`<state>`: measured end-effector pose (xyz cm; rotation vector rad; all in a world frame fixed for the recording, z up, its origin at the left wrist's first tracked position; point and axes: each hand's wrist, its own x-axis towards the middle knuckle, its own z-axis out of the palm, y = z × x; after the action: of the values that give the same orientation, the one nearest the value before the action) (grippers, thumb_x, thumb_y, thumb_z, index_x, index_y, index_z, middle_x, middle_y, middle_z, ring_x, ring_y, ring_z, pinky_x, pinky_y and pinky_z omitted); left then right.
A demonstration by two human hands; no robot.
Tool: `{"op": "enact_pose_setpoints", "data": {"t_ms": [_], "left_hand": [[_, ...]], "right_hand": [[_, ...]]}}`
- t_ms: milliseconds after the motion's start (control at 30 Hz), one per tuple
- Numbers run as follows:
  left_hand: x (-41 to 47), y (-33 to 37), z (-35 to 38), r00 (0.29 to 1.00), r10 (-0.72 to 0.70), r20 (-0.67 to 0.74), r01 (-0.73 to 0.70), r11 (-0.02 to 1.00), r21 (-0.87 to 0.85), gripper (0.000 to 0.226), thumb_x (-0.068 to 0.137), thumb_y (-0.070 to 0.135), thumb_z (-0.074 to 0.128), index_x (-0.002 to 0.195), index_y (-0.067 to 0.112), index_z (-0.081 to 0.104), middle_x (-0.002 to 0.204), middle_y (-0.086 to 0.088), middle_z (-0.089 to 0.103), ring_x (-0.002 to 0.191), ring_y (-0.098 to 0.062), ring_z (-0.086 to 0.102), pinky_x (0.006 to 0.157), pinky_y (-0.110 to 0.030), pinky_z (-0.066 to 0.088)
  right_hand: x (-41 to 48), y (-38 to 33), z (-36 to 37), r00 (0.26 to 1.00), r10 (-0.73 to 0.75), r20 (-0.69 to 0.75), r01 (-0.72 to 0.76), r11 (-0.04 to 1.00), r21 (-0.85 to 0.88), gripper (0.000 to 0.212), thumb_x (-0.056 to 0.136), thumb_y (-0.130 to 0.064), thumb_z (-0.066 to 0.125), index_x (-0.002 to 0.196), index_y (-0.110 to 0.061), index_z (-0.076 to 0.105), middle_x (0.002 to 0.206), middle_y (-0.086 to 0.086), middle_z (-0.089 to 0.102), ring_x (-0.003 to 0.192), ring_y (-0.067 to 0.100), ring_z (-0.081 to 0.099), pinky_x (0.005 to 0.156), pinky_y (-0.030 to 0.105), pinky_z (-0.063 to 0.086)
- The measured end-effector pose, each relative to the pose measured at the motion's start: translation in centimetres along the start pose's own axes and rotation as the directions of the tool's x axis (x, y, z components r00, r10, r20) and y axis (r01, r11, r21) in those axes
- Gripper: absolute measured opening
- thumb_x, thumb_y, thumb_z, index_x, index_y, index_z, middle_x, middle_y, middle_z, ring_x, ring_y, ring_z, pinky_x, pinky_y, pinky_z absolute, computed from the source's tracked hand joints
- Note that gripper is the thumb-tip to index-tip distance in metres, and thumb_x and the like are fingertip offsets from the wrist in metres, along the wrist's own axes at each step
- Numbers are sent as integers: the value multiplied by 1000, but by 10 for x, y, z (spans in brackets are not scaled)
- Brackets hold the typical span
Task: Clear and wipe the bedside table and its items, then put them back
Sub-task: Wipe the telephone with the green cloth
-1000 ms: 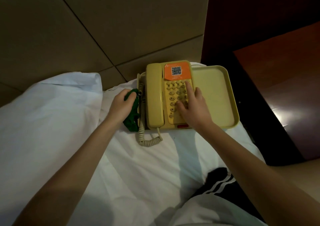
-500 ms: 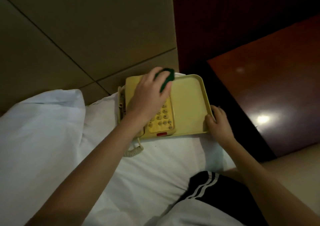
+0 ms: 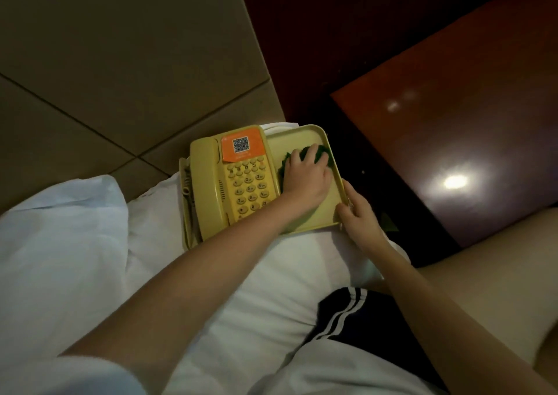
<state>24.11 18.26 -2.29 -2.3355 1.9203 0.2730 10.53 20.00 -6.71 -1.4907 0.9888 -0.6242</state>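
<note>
A yellow corded telephone [image 3: 229, 183] with an orange QR sticker sits on a yellow tray [image 3: 305, 137], which lies on the white bed. My left hand [image 3: 306, 177] reaches across the keypad and holds a green cloth [image 3: 321, 153] down on the tray's bare right half. My right hand [image 3: 357, 213] grips the tray's near right corner, thumb on the rim. The handset rests in its cradle on the left, its coiled cord hanging along the phone's left side.
The dark red-brown bedside table [image 3: 453, 128] stands to the right, its glossy top reflecting a light. White bedding [image 3: 75, 243] spreads left and below. A padded beige headboard wall [image 3: 120, 62] rises behind. My leg in striped shorts [image 3: 362, 328] is at the bottom.
My left hand carried the green cloth from beside the handset, over the phone's top, onto the tray's right half. My right hand left the keypad and took the tray's near right corner.
</note>
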Motion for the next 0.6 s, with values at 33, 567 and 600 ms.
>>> {"op": "enact_pose_setpoints", "data": {"t_ms": [33, 567, 600], "left_hand": [[-12, -6, -1, 996, 79, 29, -79, 997, 19, 47, 99, 31, 29, 145, 20, 35, 155, -4, 22, 131, -36, 26, 110, -44, 23], [46, -19, -29, 972, -186, 142, 186, 982, 8, 61, 90, 10, 45, 147, 26, 30, 154, -2, 18, 132, -36, 24, 106, -46, 33], [40, -16, -27, 976, -169, 137, 170, 985, 8, 62, 89, 9, 46, 147, 28, 30, 154, -1, 18, 132, -35, 24, 106, -45, 32]], "right_hand": [[1, -1, -3, 999, -11, 33, 10, 1000, 6, 59, 78, -7, 45, 125, -42, 44, 104, -6, 60, 82, 9, 57, 69, 25, 45], [-1, 12, -30, 937, 137, 320, -119, 990, -74, 94, 71, -63, 61, 148, -41, 11, 155, -15, 11, 143, 12, 9, 115, 52, 17], [-1, 16, -31, 938, 117, 326, -93, 992, -89, 95, 70, -70, 59, 147, -43, 11, 155, -16, 11, 144, 14, 9, 115, 53, 17]]}}
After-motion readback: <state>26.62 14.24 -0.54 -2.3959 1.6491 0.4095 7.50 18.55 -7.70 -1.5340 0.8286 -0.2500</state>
